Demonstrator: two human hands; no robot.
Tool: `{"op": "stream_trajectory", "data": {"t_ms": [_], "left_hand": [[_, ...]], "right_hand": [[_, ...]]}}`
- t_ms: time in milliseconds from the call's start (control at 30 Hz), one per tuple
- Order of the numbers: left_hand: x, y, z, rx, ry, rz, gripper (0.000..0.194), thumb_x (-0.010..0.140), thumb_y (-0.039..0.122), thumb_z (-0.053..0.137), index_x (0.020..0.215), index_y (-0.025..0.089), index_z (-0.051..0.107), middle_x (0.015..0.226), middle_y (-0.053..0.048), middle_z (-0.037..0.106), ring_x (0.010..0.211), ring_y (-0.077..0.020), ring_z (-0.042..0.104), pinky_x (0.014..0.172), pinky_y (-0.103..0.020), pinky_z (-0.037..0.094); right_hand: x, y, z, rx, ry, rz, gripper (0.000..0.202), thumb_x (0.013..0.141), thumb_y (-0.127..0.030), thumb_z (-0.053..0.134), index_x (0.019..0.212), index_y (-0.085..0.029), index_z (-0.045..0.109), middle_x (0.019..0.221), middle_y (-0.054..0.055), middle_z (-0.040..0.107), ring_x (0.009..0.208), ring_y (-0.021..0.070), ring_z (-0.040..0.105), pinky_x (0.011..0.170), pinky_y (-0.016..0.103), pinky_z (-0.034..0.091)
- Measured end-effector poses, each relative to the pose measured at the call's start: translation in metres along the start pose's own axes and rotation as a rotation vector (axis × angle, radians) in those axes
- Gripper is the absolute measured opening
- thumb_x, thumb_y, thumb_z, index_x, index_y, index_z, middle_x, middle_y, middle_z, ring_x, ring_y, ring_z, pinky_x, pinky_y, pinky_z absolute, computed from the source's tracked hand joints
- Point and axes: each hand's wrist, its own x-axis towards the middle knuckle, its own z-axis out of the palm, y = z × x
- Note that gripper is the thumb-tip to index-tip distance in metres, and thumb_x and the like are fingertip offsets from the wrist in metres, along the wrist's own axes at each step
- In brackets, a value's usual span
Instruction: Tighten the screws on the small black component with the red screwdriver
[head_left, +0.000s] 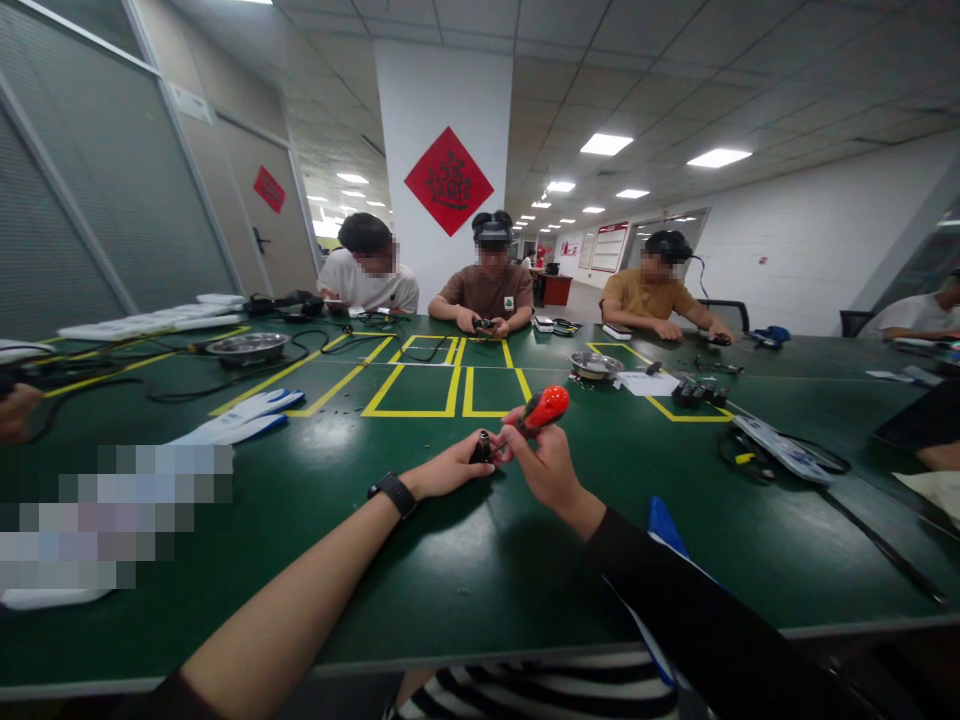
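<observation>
In the middle of the head view, my left hand (pixel 454 466) is closed round a small dark part with a metallic top (pixel 484 447), its exact kind too small to tell. My right hand (pixel 546 468) grips a screwdriver (pixel 546 408) by its red and black handle. The screwdriver tilts down to the left, and its shaft points at the dark part. My fingers partly hide the tip, so contact with the part cannot be told. Both hands are close together just above the green table (pixel 420 580).
Yellow tape (pixel 412 413) marks rectangles ahead. Metal bowls (pixel 595 366) stand farther back, with several black parts (pixel 701 392) at the right. White-and-blue gloves (pixel 240 415) lie left, and black cables (pixel 300 350) cross there. Several people sit around the table.
</observation>
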Motion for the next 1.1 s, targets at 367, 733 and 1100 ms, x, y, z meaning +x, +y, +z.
{"op": "stream_trajectory", "data": {"t_ms": [367,733,1100], "left_hand": [[0.0009,0.0,-0.0002,-0.022,-0.007,-0.023,0.046,0.078,0.019,0.056,0.121,0.017,0.039,0.106,-0.004,0.057,0.104,-0.0191,0.049,0.098,-0.037,0.033],[0.0006,0.0067,0.0019,-0.083,0.017,-0.046,0.032,0.08,0.023,0.053,0.111,0.016,0.047,0.1,-0.003,0.057,0.095,-0.0171,0.051,0.093,-0.034,0.037],[0.0008,0.0009,0.001,-0.097,0.002,-0.026,0.031,0.079,0.022,0.055,0.109,0.016,0.047,0.099,-0.003,0.057,0.095,-0.0173,0.052,0.091,-0.034,0.038]], "right_hand": [[-0.0001,-0.0004,0.0,0.009,0.01,-0.005,0.016,0.086,-0.032,0.05,0.09,-0.018,0.057,0.075,0.004,0.064,0.065,0.0162,0.06,0.068,0.029,0.048],[-0.0002,0.0027,-0.0001,0.013,0.007,0.007,0.018,0.085,-0.033,0.05,0.093,-0.018,0.057,0.075,0.004,0.064,0.066,0.0168,0.061,0.067,0.029,0.048],[-0.0003,-0.0002,-0.0015,0.004,0.007,-0.01,0.017,0.086,-0.032,0.049,0.092,-0.017,0.056,0.069,0.002,0.062,0.062,0.0157,0.059,0.069,0.03,0.048]]}}
